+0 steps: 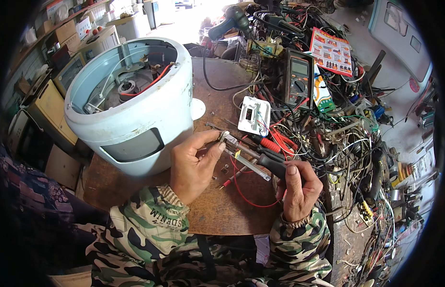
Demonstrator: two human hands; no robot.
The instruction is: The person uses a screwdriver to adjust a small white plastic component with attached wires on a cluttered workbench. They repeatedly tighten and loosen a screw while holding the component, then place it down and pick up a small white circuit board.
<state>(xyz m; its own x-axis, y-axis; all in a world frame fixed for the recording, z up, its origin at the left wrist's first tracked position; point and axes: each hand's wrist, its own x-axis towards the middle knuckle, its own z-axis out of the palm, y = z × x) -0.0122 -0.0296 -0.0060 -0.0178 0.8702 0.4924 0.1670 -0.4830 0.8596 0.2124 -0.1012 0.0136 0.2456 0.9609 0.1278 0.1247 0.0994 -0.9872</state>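
Note:
My left hand pinches a small pale metal part between thumb and fingertips; its exact kind is too small to tell. In my right hand is a screwdriver with a black handle, its shaft angled up and left toward that part. Whether its tip touches the part I cannot tell. Below the shaft lies a thin grey metal strip on the brown wooden table. A red test probe with a red lead rests beside it. Just beyond my fingers sits a white plastic cover.
A round light-blue appliance housing, open on top with wires inside, stands at the left. Behind the cover is a multimeter. Tangled cables and tools crowd the right side, with a power drill at the back.

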